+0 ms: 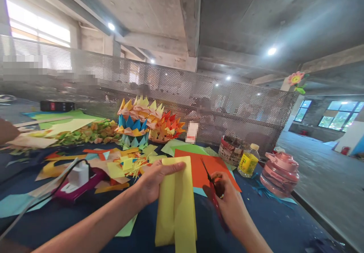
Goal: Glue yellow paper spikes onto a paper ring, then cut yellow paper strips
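My left hand grips the upper part of a folded yellow paper, its thumb lying across the top. The paper hangs upright in front of me as a long strip with several layers. To its right, my right hand holds a pair of scissors with dark red handles; the blades point up and look nearly closed, apart from the yellow paper. Behind both hands, an orange-red sheet lies on the dark blue tabletop, with green sheets beyond it.
Folded paper crowns stand at the back. Scraps and a purple power strip lie left. A woven basket, a yellow-labelled bottle and a pink jug stand right. A perforated divider runs behind; a person's arm shows far left.
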`<state>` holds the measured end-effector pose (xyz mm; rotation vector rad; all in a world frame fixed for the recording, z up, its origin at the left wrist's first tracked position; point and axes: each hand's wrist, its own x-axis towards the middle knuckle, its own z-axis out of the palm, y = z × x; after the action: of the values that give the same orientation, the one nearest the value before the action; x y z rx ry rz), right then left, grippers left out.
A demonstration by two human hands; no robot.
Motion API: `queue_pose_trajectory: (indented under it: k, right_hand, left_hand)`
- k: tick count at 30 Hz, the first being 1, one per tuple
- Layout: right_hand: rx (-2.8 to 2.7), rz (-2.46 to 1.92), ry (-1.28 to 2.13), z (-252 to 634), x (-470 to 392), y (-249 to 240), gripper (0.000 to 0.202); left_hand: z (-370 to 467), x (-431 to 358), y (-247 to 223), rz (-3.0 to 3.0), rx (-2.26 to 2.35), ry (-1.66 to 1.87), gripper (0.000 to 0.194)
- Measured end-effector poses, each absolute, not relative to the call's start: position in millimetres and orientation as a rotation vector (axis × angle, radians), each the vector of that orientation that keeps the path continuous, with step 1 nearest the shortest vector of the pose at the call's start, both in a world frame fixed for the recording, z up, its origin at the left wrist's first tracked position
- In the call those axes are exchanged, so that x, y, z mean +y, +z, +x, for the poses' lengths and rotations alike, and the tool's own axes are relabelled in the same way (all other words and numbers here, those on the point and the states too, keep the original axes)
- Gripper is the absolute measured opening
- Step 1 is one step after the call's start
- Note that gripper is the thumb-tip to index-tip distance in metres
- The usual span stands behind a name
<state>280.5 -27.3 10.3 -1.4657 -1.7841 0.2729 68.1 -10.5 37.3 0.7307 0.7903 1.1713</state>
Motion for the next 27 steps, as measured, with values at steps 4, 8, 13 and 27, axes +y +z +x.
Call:
queue_pose_trajectory:
  k: [4, 8, 13, 27]
  right_hand:
    - [-1.947, -1.763, 0.013, 297, -17, 3, 0.026]
    - [-1.995, -1.734, -0.059, 293, -20, 0, 0.028]
    - [-2.007, -1.308, 0.612, 266, -44, 8, 0.042]
    - [-1.785, -1.173, 0.952, 265, -29, -11, 0.034]
  left_hand:
    - [58, -1, 39, 0.665, 0.804, 1.172, 0.025]
    - [51, 7, 38, 0.640, 0.783, 1.182, 0.023]
    - [50, 12, 36, 0.612, 0.775, 1.243, 0.021]
    - [52, 26, 22, 0.801, 0.828, 1.750, 0.039]
